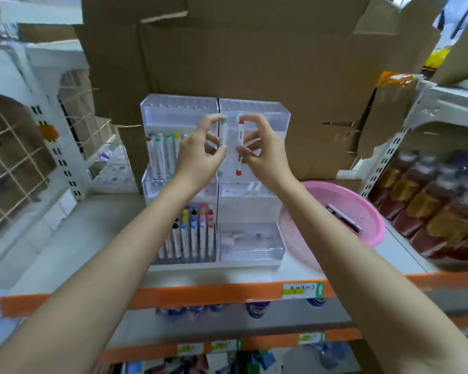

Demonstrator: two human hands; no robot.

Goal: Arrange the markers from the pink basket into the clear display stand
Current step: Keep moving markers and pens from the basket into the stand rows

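The left hand (197, 155) holds a white marker with a green cap (223, 133) standing straight up. Its grip is a pinch, thumb low and fingers curled over the top. The hand covers most of the lower half of this marker, and only a bit of green peeks out below. The right hand (262, 155) pinches a white marker with red caps (239, 147), also standing up. There is writing on its side, too small to read. The two markers are just beside each other, but it is hard to tell if they touch.

Both are held in front of the top right part of the clear display stand (179, 103). The hands cover the middle of the stand. On its left side, a row of markers (160, 155) stands in the upper step, and more markers with many cap colors (192, 233) stand in the lower step. The low right tray has a few small things (238, 236), too blurry to name.

The pink basket (362, 201) sits just to the right of the stand, partly behind the right arm. A dark pen or marker (343, 220) lies in it.

All of this is on a shelf with an orange edge (200, 292) and a green and yellow label (303, 290). Big cardboard boxes (254, 49) stand behind. At the far right are blurry brown packs (430, 206).
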